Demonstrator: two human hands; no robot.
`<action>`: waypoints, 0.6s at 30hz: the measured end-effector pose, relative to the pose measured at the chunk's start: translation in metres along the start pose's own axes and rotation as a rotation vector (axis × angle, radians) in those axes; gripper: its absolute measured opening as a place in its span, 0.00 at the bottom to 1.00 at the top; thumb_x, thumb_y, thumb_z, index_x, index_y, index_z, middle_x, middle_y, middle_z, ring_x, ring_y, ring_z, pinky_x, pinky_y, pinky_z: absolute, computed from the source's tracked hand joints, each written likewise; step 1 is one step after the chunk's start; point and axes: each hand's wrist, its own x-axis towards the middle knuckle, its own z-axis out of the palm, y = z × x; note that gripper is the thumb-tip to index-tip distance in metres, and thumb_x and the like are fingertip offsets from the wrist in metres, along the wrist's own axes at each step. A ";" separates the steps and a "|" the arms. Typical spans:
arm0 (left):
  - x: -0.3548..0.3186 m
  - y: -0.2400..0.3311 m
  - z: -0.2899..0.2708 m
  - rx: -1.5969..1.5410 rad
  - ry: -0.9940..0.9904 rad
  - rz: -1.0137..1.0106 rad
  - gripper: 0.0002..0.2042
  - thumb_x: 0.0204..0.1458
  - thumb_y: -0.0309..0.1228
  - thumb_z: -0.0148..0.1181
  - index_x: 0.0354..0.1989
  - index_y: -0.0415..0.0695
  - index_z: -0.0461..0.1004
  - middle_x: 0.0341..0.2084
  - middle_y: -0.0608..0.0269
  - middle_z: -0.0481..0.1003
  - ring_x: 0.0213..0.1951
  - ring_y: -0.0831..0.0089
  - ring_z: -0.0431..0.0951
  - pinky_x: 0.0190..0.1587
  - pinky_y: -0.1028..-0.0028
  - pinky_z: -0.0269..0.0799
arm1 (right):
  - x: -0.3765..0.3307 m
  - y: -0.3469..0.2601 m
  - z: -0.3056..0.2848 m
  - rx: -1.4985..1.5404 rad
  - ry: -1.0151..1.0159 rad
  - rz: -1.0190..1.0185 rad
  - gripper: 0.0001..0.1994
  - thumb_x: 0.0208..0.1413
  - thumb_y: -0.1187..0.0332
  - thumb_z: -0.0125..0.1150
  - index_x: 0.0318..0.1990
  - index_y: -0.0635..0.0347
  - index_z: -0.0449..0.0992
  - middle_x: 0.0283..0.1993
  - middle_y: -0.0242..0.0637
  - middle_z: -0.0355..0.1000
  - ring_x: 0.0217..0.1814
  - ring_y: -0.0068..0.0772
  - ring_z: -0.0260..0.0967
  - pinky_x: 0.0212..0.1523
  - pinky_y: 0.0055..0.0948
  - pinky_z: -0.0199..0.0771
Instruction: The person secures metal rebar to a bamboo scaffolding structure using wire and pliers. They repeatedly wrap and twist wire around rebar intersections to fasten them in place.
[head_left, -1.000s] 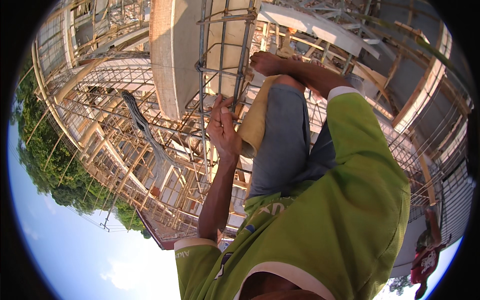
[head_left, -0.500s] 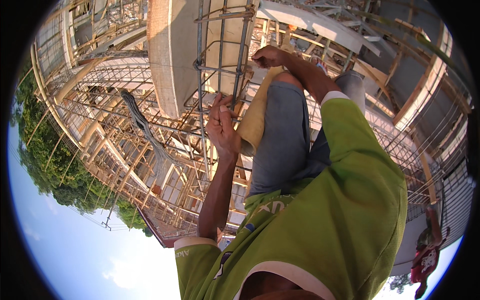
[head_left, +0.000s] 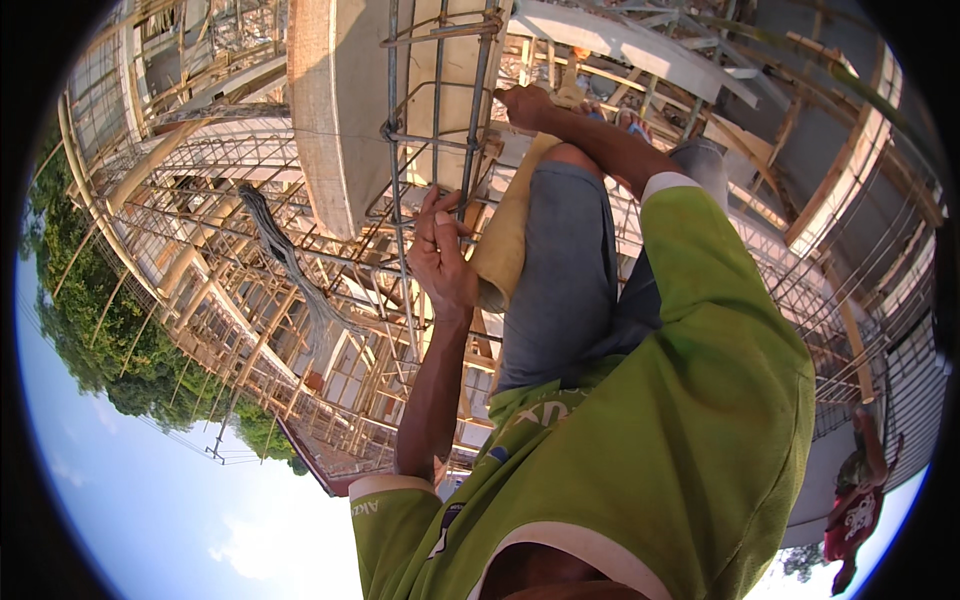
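Note:
My left hand point(head_left: 441, 262) is at the lower end of an upright cage of steel rebar point(head_left: 437, 120). Its thumb and fingers pinch together beside the bars, and whatever lies between them is too small to name. Higher up and to the right, my right hand point(head_left: 528, 106) is closed near the cage's right side, its fingertips turned away; anything in it is hidden. Ring-shaped ties cross the long bars. Behind the cage stands a pale formwork board point(head_left: 345, 120). A tan bamboo pole point(head_left: 505, 240) slants between the cage and my knee.
A bundle of grey tie wire point(head_left: 285, 250) hangs over the bars on the left. Bamboo scaffolding point(head_left: 135, 185) and rebar mesh surround me. A white beam point(head_left: 640, 50) crosses at the top. Another person in a red shirt point(head_left: 852, 520) is at the far right.
My right hand has shifted slightly left and its fingers have drawn in closer to the rebar cage. The left hand stays almost in place at the bars.

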 end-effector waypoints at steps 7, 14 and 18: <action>-0.001 -0.003 -0.001 -0.006 -0.013 -0.026 0.20 0.65 0.35 0.44 0.45 0.27 0.75 0.39 0.47 0.78 0.55 0.64 0.70 0.55 0.65 0.63 | 0.009 0.028 0.027 0.370 0.087 0.257 0.07 0.43 0.74 0.60 0.32 0.61 0.78 0.28 0.46 0.76 0.30 0.43 0.75 0.33 0.40 0.73; -0.001 0.001 -0.002 0.041 -0.028 -0.007 0.20 0.65 0.35 0.43 0.45 0.28 0.75 0.39 0.48 0.78 0.58 0.63 0.68 0.56 0.64 0.62 | 0.009 0.021 0.003 1.039 0.042 0.518 0.07 0.42 0.73 0.68 0.31 0.65 0.81 0.26 0.36 0.77 0.27 0.24 0.73 0.29 0.24 0.72; 0.000 -0.003 -0.003 0.054 -0.043 0.034 0.17 0.63 0.32 0.43 0.42 0.30 0.76 0.40 0.49 0.77 0.56 0.62 0.70 0.49 0.67 0.66 | 0.003 0.014 -0.001 1.181 0.170 0.563 0.11 0.46 0.79 0.65 0.40 0.66 0.79 0.25 0.36 0.76 0.27 0.23 0.72 0.28 0.20 0.69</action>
